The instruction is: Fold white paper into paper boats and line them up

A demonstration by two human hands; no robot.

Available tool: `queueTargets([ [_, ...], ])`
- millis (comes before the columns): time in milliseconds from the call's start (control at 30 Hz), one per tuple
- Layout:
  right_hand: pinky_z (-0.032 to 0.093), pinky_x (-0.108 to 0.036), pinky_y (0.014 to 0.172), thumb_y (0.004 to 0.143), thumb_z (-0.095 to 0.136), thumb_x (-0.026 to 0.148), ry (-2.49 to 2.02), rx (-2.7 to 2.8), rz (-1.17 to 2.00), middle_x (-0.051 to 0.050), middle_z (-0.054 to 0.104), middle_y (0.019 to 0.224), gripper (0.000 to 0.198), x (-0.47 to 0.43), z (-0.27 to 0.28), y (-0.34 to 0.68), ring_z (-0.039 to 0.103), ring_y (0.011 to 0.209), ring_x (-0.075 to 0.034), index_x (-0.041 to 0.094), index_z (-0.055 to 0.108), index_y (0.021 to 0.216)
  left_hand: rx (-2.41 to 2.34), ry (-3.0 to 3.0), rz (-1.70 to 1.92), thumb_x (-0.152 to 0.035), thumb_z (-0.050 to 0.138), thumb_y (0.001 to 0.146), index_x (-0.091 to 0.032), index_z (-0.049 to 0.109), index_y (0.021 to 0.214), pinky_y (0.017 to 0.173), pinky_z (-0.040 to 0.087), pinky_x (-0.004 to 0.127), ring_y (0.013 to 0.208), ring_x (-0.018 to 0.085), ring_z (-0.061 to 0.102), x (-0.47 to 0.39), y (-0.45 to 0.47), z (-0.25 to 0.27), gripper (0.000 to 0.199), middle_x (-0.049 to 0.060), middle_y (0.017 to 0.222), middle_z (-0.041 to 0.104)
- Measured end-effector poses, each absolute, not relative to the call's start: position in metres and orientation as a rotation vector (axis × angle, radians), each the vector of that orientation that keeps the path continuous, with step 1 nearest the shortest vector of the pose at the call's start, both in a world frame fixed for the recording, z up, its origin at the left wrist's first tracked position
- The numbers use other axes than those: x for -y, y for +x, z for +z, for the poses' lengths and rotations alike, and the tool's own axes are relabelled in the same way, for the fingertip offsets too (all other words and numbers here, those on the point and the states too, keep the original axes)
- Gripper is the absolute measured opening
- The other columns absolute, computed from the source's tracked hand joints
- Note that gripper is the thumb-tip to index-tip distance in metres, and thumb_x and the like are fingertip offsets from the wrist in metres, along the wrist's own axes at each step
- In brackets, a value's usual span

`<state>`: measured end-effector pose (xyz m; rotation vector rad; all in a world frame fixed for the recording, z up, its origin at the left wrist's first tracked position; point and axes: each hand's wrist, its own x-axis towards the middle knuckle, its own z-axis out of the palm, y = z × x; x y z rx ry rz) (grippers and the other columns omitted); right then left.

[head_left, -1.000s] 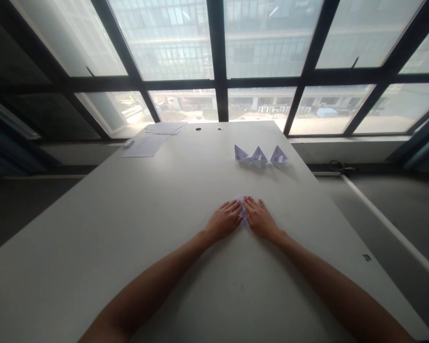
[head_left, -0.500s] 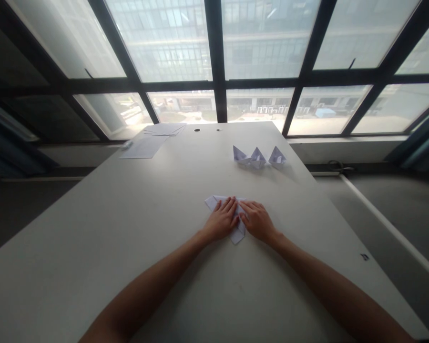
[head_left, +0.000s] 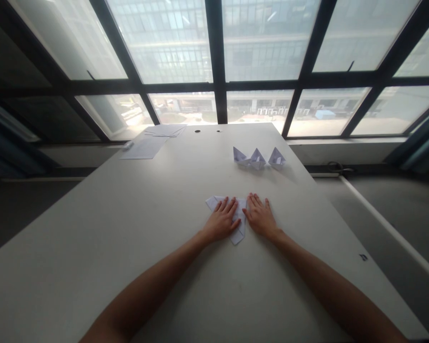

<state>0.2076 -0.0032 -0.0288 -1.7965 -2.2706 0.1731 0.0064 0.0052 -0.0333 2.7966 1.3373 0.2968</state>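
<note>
At the far left corner of the white table [head_left: 146, 214], note the loose paper sheets [head_left: 143, 148]; their overlap prevents a count. Two small openings [head_left: 197, 131] lie along the far edge. Your left hand [head_left: 219, 223] rests palm down, fingers extended and slightly spread, on one folded paper [head_left: 239, 234], located between the table's left and right edges, nearer the right. Three paper boats [head_left: 257, 158] stand in a row near the far right corner. Your right hand [head_left: 260, 220] lies flat, fingers extended, just beside the folded paper's right side; thumb contact cannot be determined. One dark mark [head_left: 363, 257] sits near the right edge.
</note>
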Motion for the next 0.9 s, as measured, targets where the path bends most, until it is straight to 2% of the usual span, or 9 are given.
queueTargets([
  [100, 0.01, -0.051, 0.119, 0.101, 0.026, 0.037, -1.714, 2.253, 0.172, -0.015, 0.024, 0.16, 0.059, 0.006, -0.026, 0.207, 0.016, 0.149, -0.023, 0.007, 0.028, 0.152, -1.335, 2.796, 0.3, -0.053, 0.036, 0.098, -0.014, 0.031, 0.152, 0.119, 0.018, 0.048, 0.149, 0.032, 0.016, -0.005, 0.007, -0.034, 0.067, 0.014, 0.16, 0.026],
  [233, 0.012, -0.044, 0.121, 0.1, 0.028, 0.031, -1.476, 2.411, 0.24, -0.01, 0.027, 0.159, 0.056, 0.016, -0.025, 0.199, 0.019, 0.149, -0.019, 0.012, 0.031, 0.152, -1.322, 2.782, 0.308, -0.052, 0.035, 0.098, -0.016, 0.028, 0.153, 0.119, 0.018, 0.048, 0.15, 0.03, 0.014, -0.007, 0.007, -0.035, 0.067, 0.013, 0.16, 0.025],
  [400, 0.011, -0.051, 0.12, 0.099, 0.032, 0.034, -1.484, 2.481, 0.276, -0.011, 0.03, 0.158, 0.057, 0.023, -0.027, 0.193, 0.022, 0.148, -0.022, 0.013, 0.031, 0.152, -1.355, 2.735, 0.233, -0.038, 0.032, 0.1, -0.012, 0.025, 0.153, 0.119, 0.02, 0.046, 0.149, 0.026, 0.018, -0.016, 0.001, -0.037, 0.06, 0.016, 0.16, 0.023],
  [667, 0.009, -0.055, 0.119, 0.099, 0.036, 0.034, -1.473, 2.498, 0.287, -0.011, 0.03, 0.158, 0.056, 0.021, -0.023, 0.197, 0.022, 0.148, -0.023, 0.015, 0.032, 0.152, -1.744, 2.597, 0.216, -0.035, 0.032, 0.1, -0.007, 0.031, 0.149, 0.114, 0.02, 0.062, 0.147, 0.034, 0.022, -0.027, -0.019, -0.03, 0.057, 0.024, 0.156, 0.027],
  [800, 0.007, -0.056, 0.118, 0.098, 0.037, 0.031, -1.453, 2.496, 0.311, -0.011, 0.031, 0.158, 0.054, 0.018, -0.021, 0.201, 0.023, 0.148, -0.022, 0.018, 0.034, 0.151, -1.87, 2.584, 0.313, -0.027, 0.032, 0.099, -0.005, 0.038, 0.146, 0.116, 0.014, 0.062, 0.146, 0.033, 0.025, -0.028, -0.02, -0.028, 0.052, 0.024, 0.154, 0.033],
  [900, 0.007, -0.059, 0.117, 0.098, 0.036, 0.026, -1.413, 2.521, 0.354, -0.009, 0.032, 0.157, 0.052, 0.012, -0.021, 0.208, 0.022, 0.148, -0.021, 0.021, 0.035, 0.15, -1.656, 2.683, 0.432, -0.017, 0.034, 0.096, -0.012, 0.043, 0.145, 0.119, 0.012, 0.06, 0.147, 0.028, 0.025, -0.028, -0.02, -0.024, 0.05, 0.017, 0.153, 0.038],
])
